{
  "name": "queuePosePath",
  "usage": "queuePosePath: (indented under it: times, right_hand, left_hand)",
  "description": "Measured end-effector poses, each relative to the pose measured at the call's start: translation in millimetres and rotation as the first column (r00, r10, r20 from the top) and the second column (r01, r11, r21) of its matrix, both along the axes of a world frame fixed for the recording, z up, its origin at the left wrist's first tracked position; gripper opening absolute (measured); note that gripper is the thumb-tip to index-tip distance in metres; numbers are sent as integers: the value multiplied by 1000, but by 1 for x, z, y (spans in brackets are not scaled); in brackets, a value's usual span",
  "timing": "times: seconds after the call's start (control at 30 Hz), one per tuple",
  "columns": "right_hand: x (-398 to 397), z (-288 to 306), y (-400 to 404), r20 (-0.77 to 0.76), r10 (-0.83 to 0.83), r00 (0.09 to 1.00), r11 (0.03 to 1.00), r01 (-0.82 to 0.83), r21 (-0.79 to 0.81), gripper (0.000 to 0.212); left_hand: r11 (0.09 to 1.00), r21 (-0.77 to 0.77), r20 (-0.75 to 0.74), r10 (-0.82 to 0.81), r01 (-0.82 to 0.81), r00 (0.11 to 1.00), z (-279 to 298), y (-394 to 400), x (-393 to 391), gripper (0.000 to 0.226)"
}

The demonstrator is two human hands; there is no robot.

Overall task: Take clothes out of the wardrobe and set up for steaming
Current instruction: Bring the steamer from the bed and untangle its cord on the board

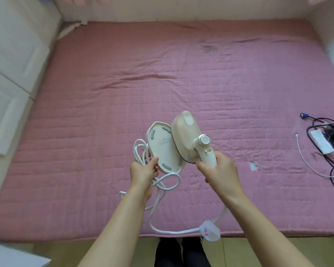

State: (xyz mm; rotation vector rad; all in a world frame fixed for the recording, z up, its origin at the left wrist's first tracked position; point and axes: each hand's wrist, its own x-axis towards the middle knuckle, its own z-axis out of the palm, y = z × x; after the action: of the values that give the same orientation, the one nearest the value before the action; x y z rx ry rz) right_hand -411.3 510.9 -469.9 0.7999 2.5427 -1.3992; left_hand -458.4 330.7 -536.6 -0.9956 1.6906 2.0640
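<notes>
My right hand (218, 169) grips the white handle of a cream handheld steamer (185, 139), held tilted above the pink quilted mattress (162, 83). My left hand (143, 170) holds the steamer's flat cream base plate (164, 147) by its lower edge, together with loops of the white power cord (162, 189). The plate's underside, with grey pads, faces me and sits right beside the steamer's head. The cord hangs down in a long loop to a translucent strap (210, 230) near the mattress's front edge. No clothes are in view.
White wardrobe doors (10, 74) stand along the left. A tangle of dark cables, a white cable and a small device (324, 143) lies at the mattress's right edge. A small tear (254, 165) marks the cover. Wooden floor and my dark-clad legs (181, 253) show below.
</notes>
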Motion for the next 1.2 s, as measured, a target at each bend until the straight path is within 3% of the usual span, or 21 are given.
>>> queuePosePath:
  times: [0.27, 0.6, 0.93, 1.2]
  right_hand:
    - [11, 50, -39, -101, 305, 947, 948, -291, 132, 14]
    - [53, 77, -54, -114, 624, 773, 780, -608, 149, 17]
    - [119, 78, -44, -75, 881, 468, 473, -875, 100, 20]
    - [175, 73, -85, -37, 972, 233, 235, -971, 55, 19]
  left_hand:
    - [964, 103, -58, 250, -243, 967, 52, -58, 67, 11]
    - [788, 94, -8, 612, -608, 791, 87, -64, 182, 14]
    - [441, 125, 22, 894, -889, 447, 110, -26, 318, 18]
    - [142, 125, 36, 988, -982, 147, 121, -26, 408, 18]
